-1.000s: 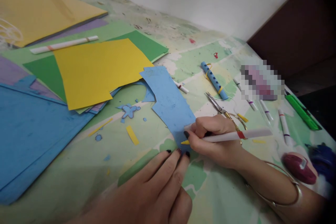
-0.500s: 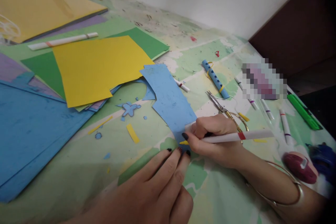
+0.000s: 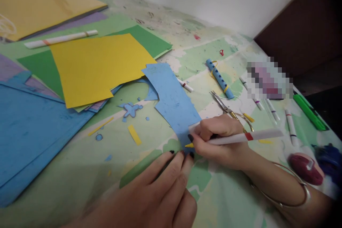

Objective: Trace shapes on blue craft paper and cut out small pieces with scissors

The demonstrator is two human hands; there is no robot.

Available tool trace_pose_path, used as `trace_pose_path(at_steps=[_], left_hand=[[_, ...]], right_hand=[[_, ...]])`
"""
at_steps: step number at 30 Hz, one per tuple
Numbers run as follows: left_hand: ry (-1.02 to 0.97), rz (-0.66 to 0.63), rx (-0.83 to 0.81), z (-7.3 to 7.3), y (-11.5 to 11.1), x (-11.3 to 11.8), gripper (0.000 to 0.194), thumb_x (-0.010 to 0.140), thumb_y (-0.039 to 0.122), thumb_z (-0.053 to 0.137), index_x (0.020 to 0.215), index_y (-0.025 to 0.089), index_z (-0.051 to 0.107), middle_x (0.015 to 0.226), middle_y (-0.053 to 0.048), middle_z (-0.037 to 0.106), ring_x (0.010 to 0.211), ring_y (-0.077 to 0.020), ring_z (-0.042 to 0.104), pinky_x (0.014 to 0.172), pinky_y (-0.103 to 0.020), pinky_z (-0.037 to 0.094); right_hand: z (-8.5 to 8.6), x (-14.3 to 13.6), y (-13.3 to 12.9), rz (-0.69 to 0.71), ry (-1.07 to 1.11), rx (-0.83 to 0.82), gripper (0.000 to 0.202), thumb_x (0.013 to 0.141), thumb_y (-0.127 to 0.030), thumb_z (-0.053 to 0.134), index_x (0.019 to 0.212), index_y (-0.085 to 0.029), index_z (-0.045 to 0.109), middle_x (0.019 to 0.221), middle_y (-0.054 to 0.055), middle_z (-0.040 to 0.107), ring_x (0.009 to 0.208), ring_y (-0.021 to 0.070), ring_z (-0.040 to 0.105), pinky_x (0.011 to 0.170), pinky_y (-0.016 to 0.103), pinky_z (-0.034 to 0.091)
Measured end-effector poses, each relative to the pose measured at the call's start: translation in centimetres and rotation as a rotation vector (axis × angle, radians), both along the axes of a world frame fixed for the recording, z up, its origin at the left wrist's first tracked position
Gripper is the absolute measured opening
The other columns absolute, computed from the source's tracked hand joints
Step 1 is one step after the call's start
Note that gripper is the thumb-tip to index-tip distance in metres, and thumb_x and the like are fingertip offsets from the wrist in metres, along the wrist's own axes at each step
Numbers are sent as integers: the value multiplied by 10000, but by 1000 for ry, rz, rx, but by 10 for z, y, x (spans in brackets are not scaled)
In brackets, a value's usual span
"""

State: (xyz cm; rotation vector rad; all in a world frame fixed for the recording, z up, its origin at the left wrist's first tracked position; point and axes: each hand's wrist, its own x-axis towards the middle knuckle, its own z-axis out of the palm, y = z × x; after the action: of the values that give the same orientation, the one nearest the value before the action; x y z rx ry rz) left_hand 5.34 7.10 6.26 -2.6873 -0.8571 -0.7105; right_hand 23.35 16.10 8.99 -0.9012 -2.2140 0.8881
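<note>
My right hand (image 3: 221,142) is closed around a white felt-tip pen (image 3: 264,134) with a red band. The pen's yellow tip end points down at the near end of a blue paper strip (image 3: 176,103) with irregular cut edges. A pale whitish piece, hard to make out, shows by my right fingers. My left hand (image 3: 165,185) lies flat, fingers stretched, its fingertips at the near edge of the strip. Beyond my right hand lie open-handled scissors (image 3: 227,108) and a rolled blue paper tube (image 3: 219,79) with dark dots and yellow bands.
Yellow paper (image 3: 104,67) and green paper (image 3: 149,41) overlap at the upper left, near blue sheets (image 3: 40,135). A blue cut-out (image 3: 131,109) and scraps lie mid-table. At right are several pens, a green highlighter (image 3: 310,112) and a dark pink object (image 3: 306,168). A wall rises behind.
My right hand and the pen have shifted very slightly to the right, the pen's back end a little higher. My left hand stays in place on the strip's edge.
</note>
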Motion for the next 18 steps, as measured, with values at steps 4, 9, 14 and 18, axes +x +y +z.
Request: trace_pose_path(at_steps=[4,9,14,18], left_hand=[[6,-9,3,0,1,0,112,861,181,436,785,154,513,1030,-135,683,1056,-295,589,949,-443,381],[0,-22,13,-1,1,0,107,860,197,440,797,153,515,1031,-136,682,1053,-296,590,944,-443,383],[0,-16,0,1,1,1,97,853,189,451,802,145,521,1039,-147,678,1052,-303,588,945,-446,378],[4,-15,-15,0,0,1,88,855,182,454,815,145,524,1048,-147,674,1082,-297,572,955,-443,379]], right_hand=[[1,0,0,-16,-3,-16,377,682,-15,572,516,-165,269,486,-81,250,442,34,221,400,200,181],[1,0,-1,-8,11,-34,386,685,-14,564,515,-167,253,487,-80,238,442,35,205,398,208,163],[1,0,0,2,6,-15,383,687,-19,567,513,-169,261,489,-80,242,442,38,205,397,207,170],[0,0,1,19,6,3,394,693,-40,576,509,-175,255,485,-78,250,435,42,207,388,209,168]])
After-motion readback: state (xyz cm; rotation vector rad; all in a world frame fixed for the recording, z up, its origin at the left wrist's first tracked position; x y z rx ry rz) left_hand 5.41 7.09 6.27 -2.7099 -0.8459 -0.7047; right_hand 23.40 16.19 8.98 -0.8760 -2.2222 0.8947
